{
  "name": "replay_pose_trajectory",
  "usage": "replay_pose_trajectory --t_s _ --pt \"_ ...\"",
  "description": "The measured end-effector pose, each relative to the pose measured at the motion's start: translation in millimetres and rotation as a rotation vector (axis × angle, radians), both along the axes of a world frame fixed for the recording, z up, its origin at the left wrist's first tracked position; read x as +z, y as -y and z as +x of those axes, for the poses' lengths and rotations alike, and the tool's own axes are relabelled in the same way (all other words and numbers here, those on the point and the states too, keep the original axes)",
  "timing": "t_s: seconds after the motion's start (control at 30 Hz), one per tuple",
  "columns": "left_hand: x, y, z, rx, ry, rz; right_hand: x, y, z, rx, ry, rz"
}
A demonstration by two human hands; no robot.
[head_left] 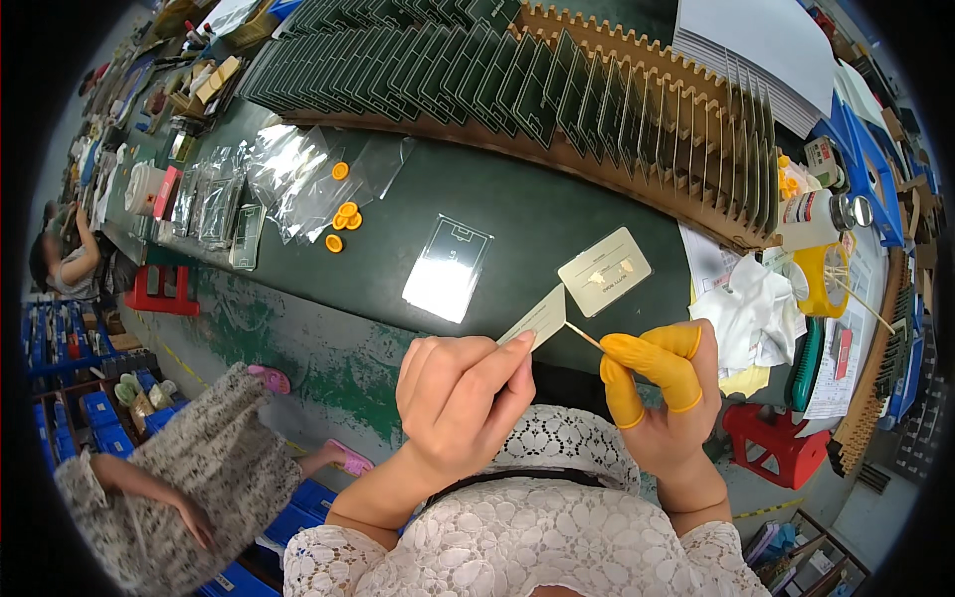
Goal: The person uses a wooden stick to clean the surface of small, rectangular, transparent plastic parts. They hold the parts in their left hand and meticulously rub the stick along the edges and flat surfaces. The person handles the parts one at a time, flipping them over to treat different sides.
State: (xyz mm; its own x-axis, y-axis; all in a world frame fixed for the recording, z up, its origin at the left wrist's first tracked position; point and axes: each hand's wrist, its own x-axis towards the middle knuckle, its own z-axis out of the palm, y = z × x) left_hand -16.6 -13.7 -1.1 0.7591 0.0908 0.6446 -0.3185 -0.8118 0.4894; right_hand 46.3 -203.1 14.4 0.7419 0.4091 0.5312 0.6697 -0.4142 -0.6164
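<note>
My left hand [458,398] is closed on a small cream card [543,314], holding it tilted above the table's near edge. Yellow finger cots cover several fingers of my right hand [662,388], which pinches a thin wooden stick [585,336]. The stick's far tip meets or nearly meets the card's right edge; its tip is too small to make out. Just beyond lies another cream card [609,279] with rounded corners, flat on the green table [368,234]. To its left rests a dark green rectangular panel [448,267] with a white outline and strong glare.
Brown slotted racks [637,184] with upright dark green panels span the back. Loose yellow finger cots [347,214] and clear plastic bags [298,179] lie left. At right are a white cloth [748,316], a bottle [811,219] and a yellow tape roll [824,281]. Someone in a patterned dress [189,478] is lower left.
</note>
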Motion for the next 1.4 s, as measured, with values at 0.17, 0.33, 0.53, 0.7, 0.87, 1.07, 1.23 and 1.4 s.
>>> replay_pose_trajectory --t_s 0.17,0.33,0.53,0.7,0.87,1.07,1.23,1.4 --pt "0.7 0.6 0.7 -0.005 -0.006 -0.003 -0.4 1.0 -1.5 0.007 -0.012 0.003" --pt "0.5 0.5 -0.5 0.002 -0.009 -0.003 0.6 0.0 -0.6 0.001 0.002 0.008" --pt "0.3 1.1 0.6 0.01 0.009 -0.001 0.9 0.5 -0.9 -0.009 -0.002 0.008" --pt "0.3 1.3 0.5 0.019 0.02 -0.003 0.3 -0.2 -0.6 -0.01 -0.009 0.01" --pt "0.5 1.7 0.5 0.011 0.014 -0.007 1.0 0.5 -1.2 -0.004 -0.012 0.002" --pt "0.0 1.4 0.6 0.009 0.019 -0.01 0.7 -0.3 -1.4 -0.004 -0.01 0.009" --pt "0.0 2.0 0.8 0.013 0.023 -0.011 1.1 0.6 -1.2 0.001 -0.017 -0.002" --pt "-0.5 1.3 1.1 0.003 -0.007 -0.04 3.8 1.0 -3.0 0.011 -0.042 0.022"
